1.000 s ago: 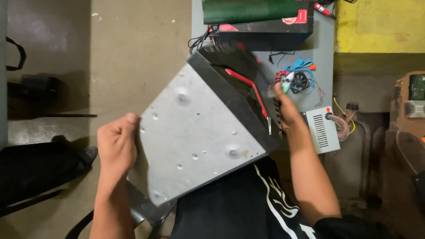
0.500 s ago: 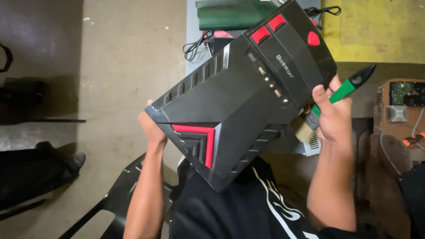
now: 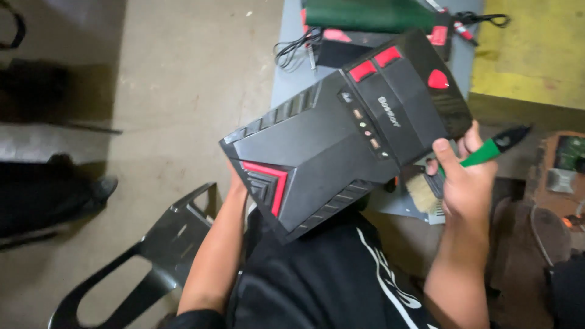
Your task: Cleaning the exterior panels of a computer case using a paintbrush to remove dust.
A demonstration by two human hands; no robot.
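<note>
Two hands on your black computer case (image 3: 341,140), right hand (image 3: 466,183) clamped around green-handled brush (image 3: 469,161), left hand's grip hidden behind the case, grey table (image 3: 292,73), bare concrete floor (image 3: 183,91), black chair (image 3: 152,256).

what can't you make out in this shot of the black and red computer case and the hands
Head view only:
- Left hand: hidden behind the black and red computer case; only the forearm shows, so its grip cannot be told.
- Brush: the right hand covers most of it; only the pale bristles and a green handle show.
- Dark green item on the bench: cut off by the top edge.
- Circuit board: at the right edge, too small for detail.
</note>
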